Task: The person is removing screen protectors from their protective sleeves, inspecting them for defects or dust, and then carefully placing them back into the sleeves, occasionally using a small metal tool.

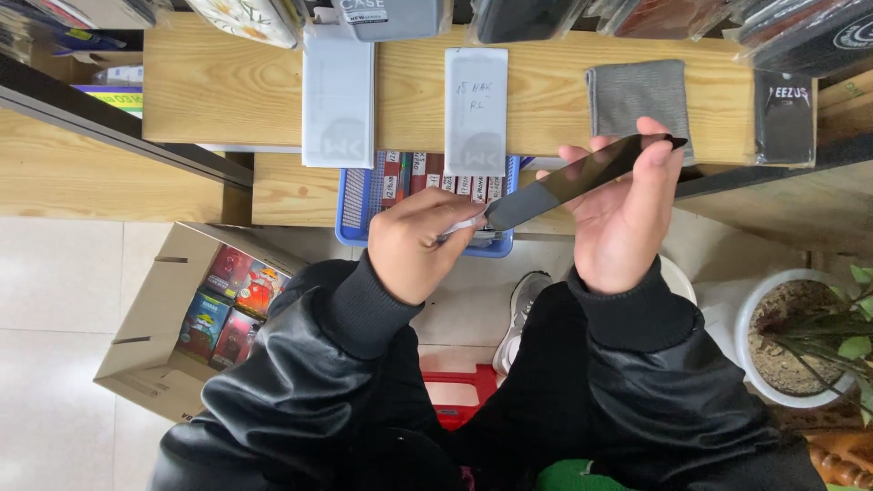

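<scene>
Wooden shelf (227, 91) far, tiled floor (55, 300) near-left. Black phone (582, 177) long axis near-left to far-right. Right hand (627, 218) clamped on it; left hand (414, 245) pinching white tab (464, 225).

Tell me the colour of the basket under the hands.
Blue basket, clearest in the head view.

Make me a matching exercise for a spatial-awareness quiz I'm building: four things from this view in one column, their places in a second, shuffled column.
Things:
1. dark glass sheet
2. grey cloth
3. cardboard box
4. blue basket

Places:
A. on the floor, beside the left sleeve
B. held between the left hand and the right hand
C. on the lower shelf, holding upright packets
D. lying on the wooden shelf, above the right hand

Pairs: 1-B, 2-D, 3-A, 4-C
</scene>
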